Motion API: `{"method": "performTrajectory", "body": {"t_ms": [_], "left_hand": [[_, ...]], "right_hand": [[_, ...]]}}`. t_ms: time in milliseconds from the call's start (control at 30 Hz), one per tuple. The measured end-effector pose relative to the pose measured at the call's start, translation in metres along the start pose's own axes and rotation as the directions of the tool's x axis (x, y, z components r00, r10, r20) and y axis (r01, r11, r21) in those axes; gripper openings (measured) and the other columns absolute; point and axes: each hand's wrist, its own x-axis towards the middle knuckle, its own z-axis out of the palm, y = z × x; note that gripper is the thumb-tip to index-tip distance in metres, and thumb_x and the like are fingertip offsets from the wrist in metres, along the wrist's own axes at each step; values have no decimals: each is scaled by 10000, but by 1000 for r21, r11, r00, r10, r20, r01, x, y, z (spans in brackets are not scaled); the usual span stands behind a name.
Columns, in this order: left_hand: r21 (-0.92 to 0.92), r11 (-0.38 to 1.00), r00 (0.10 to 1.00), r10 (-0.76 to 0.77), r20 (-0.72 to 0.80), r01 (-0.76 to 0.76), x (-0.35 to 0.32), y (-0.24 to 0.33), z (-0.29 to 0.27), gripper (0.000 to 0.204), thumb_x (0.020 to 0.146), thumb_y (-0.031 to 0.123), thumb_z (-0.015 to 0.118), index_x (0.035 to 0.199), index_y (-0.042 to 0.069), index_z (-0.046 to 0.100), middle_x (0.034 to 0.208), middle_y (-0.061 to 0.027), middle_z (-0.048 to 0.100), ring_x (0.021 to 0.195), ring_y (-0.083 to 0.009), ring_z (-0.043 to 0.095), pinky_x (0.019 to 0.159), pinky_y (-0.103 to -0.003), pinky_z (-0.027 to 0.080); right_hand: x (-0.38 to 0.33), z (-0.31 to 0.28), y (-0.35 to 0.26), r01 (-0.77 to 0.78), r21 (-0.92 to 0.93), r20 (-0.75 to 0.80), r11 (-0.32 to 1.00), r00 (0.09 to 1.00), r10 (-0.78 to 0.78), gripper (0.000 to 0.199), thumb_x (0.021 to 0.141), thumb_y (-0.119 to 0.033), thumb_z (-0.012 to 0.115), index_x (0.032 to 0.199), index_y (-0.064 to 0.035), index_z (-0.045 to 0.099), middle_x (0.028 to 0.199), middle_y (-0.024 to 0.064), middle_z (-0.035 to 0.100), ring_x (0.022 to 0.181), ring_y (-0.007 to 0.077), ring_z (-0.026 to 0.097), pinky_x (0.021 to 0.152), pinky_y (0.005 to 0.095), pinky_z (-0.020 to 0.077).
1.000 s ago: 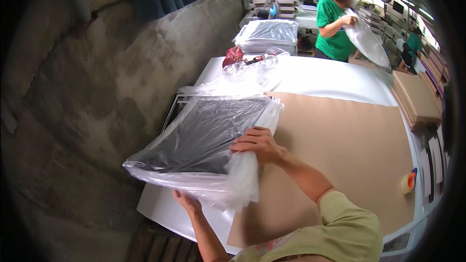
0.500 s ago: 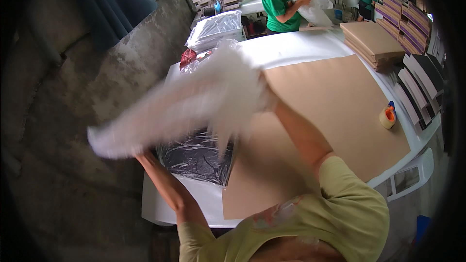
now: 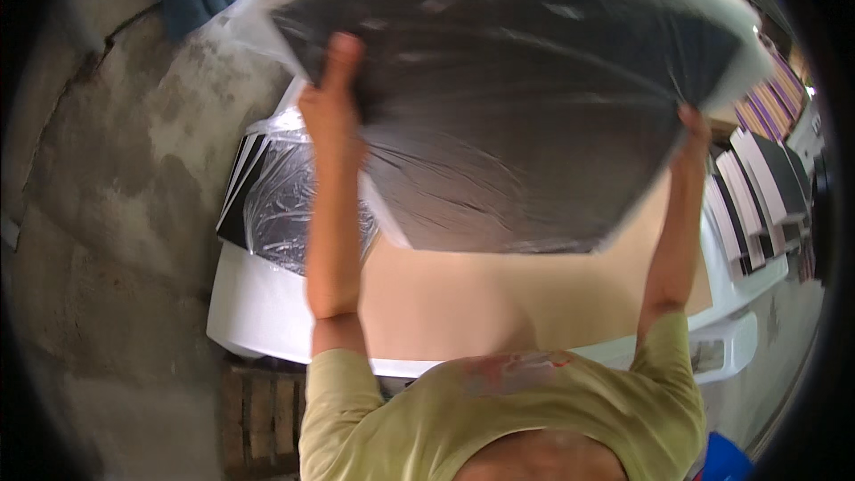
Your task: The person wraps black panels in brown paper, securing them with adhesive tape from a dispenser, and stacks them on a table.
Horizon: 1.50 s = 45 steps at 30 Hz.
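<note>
Panel (image 3: 534,107) now above plain brown sheet (image 3: 445,303)

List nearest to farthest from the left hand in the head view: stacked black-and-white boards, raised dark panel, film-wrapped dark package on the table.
From the left hand:
1. Raised dark panel: touching, gripped at its left side.
2. Film-wrapped dark package: below, on the table's left.
3. Stacked black-and-white boards: far right, beyond the panel.

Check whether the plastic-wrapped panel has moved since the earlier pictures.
Yes, rightward: mostly left of the brown sheet a second ago, the plastic-wrapped panel now hides much of it from view.
</note>
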Motion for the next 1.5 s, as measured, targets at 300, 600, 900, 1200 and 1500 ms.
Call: {"method": "performTrajectory", "body": {"t_ms": [300, 600, 900, 1200, 1500], "left_hand": [[-61, 994, 903, 104, 417, -87, -93, -74, -2, 635, 674, 265, 803, 1143, -31, 494, 980, -105, 621, 924, -188, 577, 834, -301, 450], [604, 694, 774, 105, -624, 392, -103, -205, -203, 1067, 739, 463, 683, 1376, -104, 41, 1444, -291, 49, 1366, -346, 56, 1104, -430, 89], [-70, 964, 640, -225, -735, 258, 26, -319, -349, 661, 661, 73, 766, 1201, -87, 421, 1143, -180, 546, 1001, -266, 551, 922, -335, 400], [565, 338, 593, 23, -805, 753, 174, -363, -334, 821, 733, 334, 687, 1279, -126, 281, 1281, -307, 386, 1175, -398, 415, 952, -447, 360], [-137, 980, 935, -89, 343, 144, -32, -165, -73, 1066, 692, 678, 531, 1392, -30, 149, 1441, -209, 184, 1330, -347, 187, 1078, -450, 168]], "right_hand": [[-98, -144, -32, -197, -523, -90, 829, 980, 176, 764, 626, -315, 715, 1261, -21, 411, 1213, 122, 473, 1111, 275, 455, 949, 418, 375], [-132, -109, 15, 59, -418, -151, 906, 979, -134, 927, 634, -492, 711, 1313, 12, 334, 1312, 173, 376, 1218, 313, 352, 997, 476, 297], [-131, -152, -1, -19, -799, -191, 601, 956, -224, 886, 815, -643, 427, 1345, 47, 257, 1382, 217, 288, 1267, 337, 286, 1048, 463, 218], [-139, -182, -16, -104, -383, -342, 918, 939, -36, 768, 876, -574, 379, 1406, -60, 165, 1445, 140, 181, 1312, 308, 207, 1067, 462, 192], [-150, -225, 20, -209, -611, -322, 763, 947, 2, 703, 813, -373, 502, 1374, -26, 259, 1237, 71, 373, 1047, 182, 368, 928, 345, 327]]}}
